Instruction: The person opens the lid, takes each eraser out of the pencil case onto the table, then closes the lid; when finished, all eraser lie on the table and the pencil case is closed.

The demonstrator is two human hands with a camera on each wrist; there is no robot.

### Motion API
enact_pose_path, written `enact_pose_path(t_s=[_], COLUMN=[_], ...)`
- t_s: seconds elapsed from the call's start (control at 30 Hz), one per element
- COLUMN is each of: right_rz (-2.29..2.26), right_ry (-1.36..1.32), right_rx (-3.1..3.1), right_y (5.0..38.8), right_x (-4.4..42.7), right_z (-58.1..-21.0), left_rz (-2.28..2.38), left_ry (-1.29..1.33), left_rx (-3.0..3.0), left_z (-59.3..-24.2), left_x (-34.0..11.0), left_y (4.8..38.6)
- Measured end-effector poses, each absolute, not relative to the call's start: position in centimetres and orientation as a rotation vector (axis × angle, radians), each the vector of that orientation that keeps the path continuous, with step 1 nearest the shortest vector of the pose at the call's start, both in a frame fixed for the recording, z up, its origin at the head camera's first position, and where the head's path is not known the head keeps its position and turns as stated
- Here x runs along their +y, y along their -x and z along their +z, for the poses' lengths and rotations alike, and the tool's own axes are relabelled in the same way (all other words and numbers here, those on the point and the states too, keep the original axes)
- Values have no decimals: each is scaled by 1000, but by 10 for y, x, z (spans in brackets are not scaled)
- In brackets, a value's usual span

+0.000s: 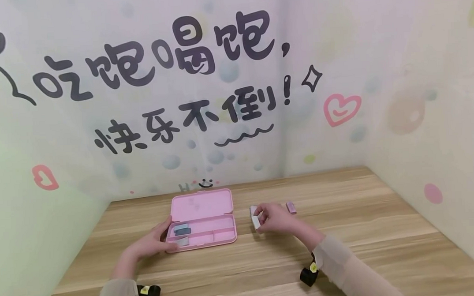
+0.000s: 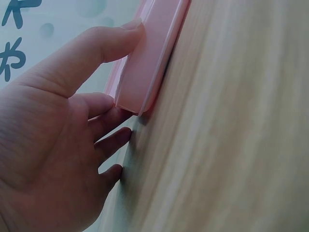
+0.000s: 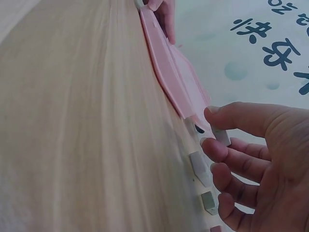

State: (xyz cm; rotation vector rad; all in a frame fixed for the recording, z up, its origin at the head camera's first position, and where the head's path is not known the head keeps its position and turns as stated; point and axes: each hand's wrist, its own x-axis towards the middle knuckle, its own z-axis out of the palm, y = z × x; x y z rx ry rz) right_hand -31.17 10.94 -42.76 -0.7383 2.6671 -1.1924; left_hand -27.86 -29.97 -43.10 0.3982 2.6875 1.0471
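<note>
An open pink pencil case [image 1: 225,235] lies on the table, its lid [image 1: 201,204] folded back toward the wall. My left hand [image 1: 147,244] grips its left end, thumb along the front wall and fingers at the far side. Inside the left compartments are a few small grey and bluish erasers [image 1: 183,232]. Right of the case, my right hand [image 1: 277,217] pinches a small whitish eraser [image 3: 221,137] between thumb and fingers. Below it in the right wrist view lie a light grey eraser [image 3: 199,168] and a greenish-grey one [image 3: 210,202].
A pinkish-purple eraser [image 1: 291,207] lies on the wooden table [image 1: 344,231], just beyond my right hand. Behind the table stands a wall covering [image 1: 237,165] with large dark lettering. More walls rise at the left and right edges.
</note>
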Motion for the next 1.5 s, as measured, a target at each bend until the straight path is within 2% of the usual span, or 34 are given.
enact_pose_path(t_s=[0.77,1.5], right_rz=[-1056,-1118], right_ry=[668,710], right_rx=[2756,2703], right_y=[309,307], right_x=[109,109], right_z=[-442,-444], left_rz=[1038,1020], left_ry=[-379,-351], left_rx=[2693,2686], left_z=[-428,-429], left_x=[-299,-299], left_y=[274,275])
